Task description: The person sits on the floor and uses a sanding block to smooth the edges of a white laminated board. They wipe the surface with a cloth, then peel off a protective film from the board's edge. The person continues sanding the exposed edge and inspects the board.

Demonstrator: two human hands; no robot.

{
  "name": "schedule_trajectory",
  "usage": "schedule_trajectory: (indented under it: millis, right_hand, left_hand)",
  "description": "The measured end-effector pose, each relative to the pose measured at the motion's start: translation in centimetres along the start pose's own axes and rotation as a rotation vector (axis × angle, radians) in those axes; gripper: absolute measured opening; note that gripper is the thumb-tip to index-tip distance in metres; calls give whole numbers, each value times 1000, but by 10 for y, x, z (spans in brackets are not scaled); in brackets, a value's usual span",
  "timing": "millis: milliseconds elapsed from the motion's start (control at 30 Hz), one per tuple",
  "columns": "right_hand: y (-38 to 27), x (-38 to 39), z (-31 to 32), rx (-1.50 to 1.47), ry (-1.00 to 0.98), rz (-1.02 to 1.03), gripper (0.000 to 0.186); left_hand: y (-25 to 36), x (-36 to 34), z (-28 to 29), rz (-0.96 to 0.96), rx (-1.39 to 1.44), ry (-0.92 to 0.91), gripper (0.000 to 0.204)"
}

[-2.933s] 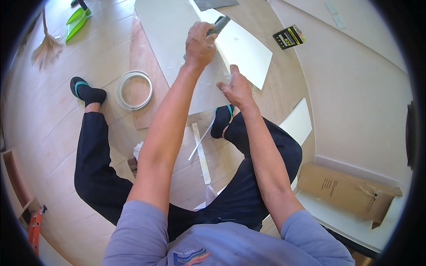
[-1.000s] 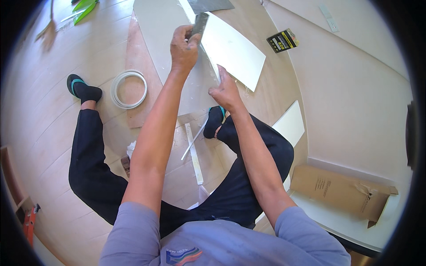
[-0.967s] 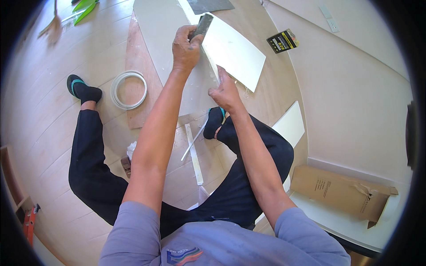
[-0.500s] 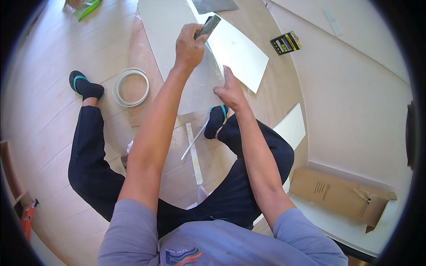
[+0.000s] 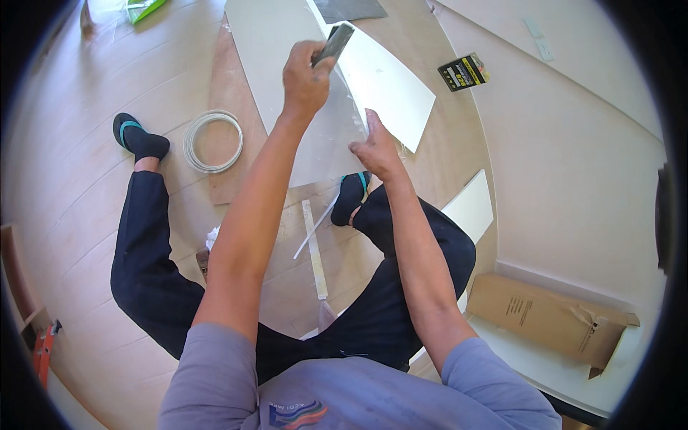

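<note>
My left hand (image 5: 307, 80) is closed around a dark grey rectangular block (image 5: 333, 44), pressed at the upper long edge of a large pale grey panel (image 5: 287, 93). The block looks like a sanding block, though its underside is hidden. Near the panel's close corner, my right hand (image 5: 376, 152) grips the same edge, thumb lying along it and the other fingers partly hidden. Small white shavings cling along that edge. Just right of it, a bright white board (image 5: 390, 86) lies on the brown sheet.
A coil of white edging strip (image 5: 189, 143) lies left of the panel. Thin offcuts (image 5: 314, 247) rest between my legs. A dark grey sheet (image 5: 350, 8), a black-and-yellow packet (image 5: 464, 73) and a cardboard box (image 5: 548, 315) lie beyond or to the right. My foot (image 5: 349, 199) is beside the panel corner.
My right hand has shifted slightly right and down with the panel's edge. The left hand and block stay nearly in place. At the upper left, a blurred brown shape has moved left.
</note>
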State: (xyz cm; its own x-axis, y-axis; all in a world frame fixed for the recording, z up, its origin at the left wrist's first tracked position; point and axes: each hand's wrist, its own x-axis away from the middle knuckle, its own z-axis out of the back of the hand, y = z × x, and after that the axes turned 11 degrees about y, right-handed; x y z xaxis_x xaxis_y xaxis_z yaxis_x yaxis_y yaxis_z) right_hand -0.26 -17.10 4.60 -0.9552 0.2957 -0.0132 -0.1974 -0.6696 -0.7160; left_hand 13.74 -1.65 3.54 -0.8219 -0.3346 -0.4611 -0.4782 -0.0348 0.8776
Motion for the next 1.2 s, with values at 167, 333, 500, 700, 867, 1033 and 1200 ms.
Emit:
schedule_trajectory:
  millis: [167,333,500,700,867,1033,1200]
  right_hand:
    - [-20,-2,1,75,-34,10,81]
    - [13,-5,5,-144,-29,12,78]
    - [-21,1,1,141,43,48,72]
    - [-19,-3,-2,211,44,22,47]
    - [-28,-11,3,241,-17,30,48]
    - [-55,-36,55,76,-66,-18,48]
    - [-161,-98,81,-127,-330,-171,48]
  left_hand:
    - [-10,0,-16,-134,-93,-43,24]
    - [-7,91,39,186,12,-216,23]
    - [-109,119,128,697,-213,41,23]
    - [-183,178,181,485,-746,-51,29]
    - [-174,181,185,459,-1035,-198,35]
    - [-163,120,131,953,-303,-131,41]
    - [-247,42,112,1518,831,49,73]
